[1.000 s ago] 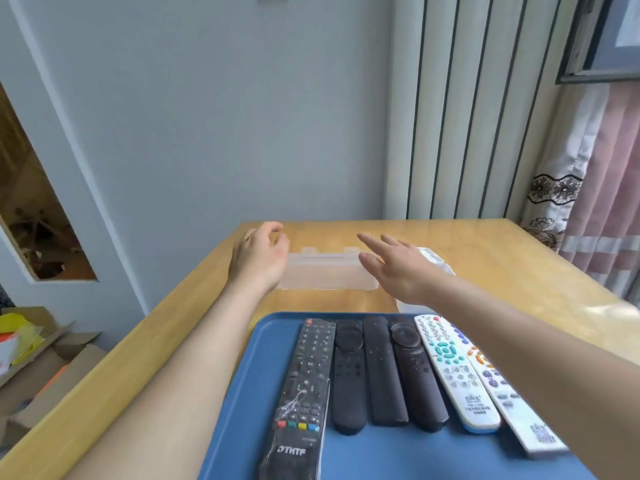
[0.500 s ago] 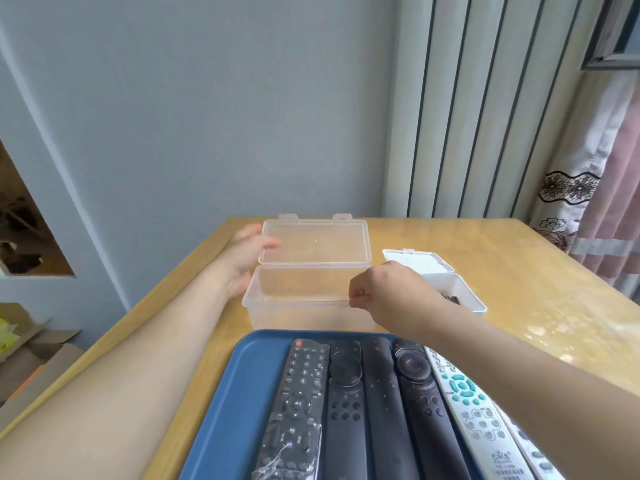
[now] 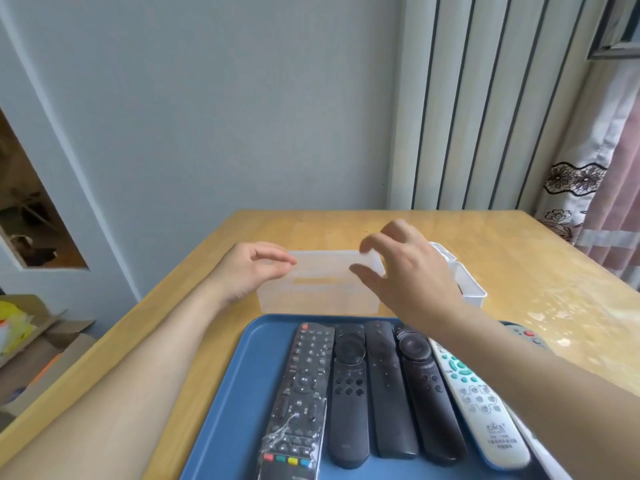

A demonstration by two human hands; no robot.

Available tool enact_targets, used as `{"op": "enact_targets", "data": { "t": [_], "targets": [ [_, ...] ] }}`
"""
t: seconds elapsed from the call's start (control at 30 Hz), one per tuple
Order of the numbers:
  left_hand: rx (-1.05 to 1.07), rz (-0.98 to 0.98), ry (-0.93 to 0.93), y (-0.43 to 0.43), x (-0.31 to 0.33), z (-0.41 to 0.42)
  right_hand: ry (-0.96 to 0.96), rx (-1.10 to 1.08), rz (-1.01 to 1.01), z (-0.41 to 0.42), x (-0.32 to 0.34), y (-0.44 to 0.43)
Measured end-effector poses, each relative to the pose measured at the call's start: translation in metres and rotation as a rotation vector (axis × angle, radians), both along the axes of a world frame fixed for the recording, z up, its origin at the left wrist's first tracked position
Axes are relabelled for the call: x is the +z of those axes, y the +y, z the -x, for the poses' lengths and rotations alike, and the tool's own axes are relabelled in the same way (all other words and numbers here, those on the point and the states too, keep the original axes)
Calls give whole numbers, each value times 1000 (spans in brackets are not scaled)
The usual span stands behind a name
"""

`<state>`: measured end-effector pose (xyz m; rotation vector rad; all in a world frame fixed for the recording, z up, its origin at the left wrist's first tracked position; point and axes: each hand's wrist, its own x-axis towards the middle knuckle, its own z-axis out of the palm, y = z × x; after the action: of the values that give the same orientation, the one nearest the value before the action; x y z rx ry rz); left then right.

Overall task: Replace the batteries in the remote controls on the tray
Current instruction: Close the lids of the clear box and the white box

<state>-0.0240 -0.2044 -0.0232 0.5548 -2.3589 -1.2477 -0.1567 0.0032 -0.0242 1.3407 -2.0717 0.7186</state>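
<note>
Blue tray (image 3: 221,427) on bench (image 3: 519,258), six remotes (image 3: 349,393) on it, beyond it one white box (image 3: 469,289), one clear box (image 3: 322,285), left hand (image 3: 249,271) fingers pinching its corner, right hand (image 3: 412,278) fingers arched over it, hold unclear.
</note>
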Motion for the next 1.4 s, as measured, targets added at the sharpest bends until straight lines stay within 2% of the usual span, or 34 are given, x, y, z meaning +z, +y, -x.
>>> {"op": "enact_targets", "data": {
  "t": [0.03,0.13,0.2,0.27,0.37,0.43,0.5,0.57,0.63,0.73,0.8,0.87,1.0,1.1,1.17,1.2,1.27,1.4],
  "targets": [
    [-6,32,-31,-1,-2,-2,-66,1,-45,3,5,-2],
    [-21,72,-76,-3,-10,-7,-351,10,-352,8,14,-8],
    [-58,52,-63,-3,-11,-7,-416,-17,-459,5,10,-11],
    [-102,92,-97,-4,-10,-6,-298,-85,-522,4,3,-14],
    [-81,247,-161,-3,-11,-8,-15,-154,-617,-1,-11,-17],
    [-23,364,-183,3,-11,-8,21,-148,-627,-4,-15,-16],
    [8,540,-256,13,-7,-7,-101,-129,-569,-8,-8,-13],
    [-4,685,-345,21,0,-2,-379,-54,-442,-8,4,-5],
    [-32,719,-386,30,8,9,-556,-15,-294,-1,15,10],
    [-61,659,-247,47,20,33,-594,-107,-138,27,26,39],
    [-108,623,-130,64,26,58,-674,-202,-122,51,26,61],
    [-180,646,-97,82,25,93,-810,-272,-139,73,18,79],
    [-220,723,-284,101,15,157,-1045,-229,-122,84,-7,91],
    [-128,778,-494,98,3,191,-1112,-153,-56,89,-14,95],
    [-73,819,-547,98,0,201,-1120,-119,-48,93,-16,97],
    [-61,812,-534,101,-1,206,-1133,-109,-34,96,-19,99],
    [-42,645,-398,101,4,205,-1145,-92,-16,97,-17,97],
    [154,196,45,108,21,197,-1239,-53,4,100,-17,98]
  ]
}}
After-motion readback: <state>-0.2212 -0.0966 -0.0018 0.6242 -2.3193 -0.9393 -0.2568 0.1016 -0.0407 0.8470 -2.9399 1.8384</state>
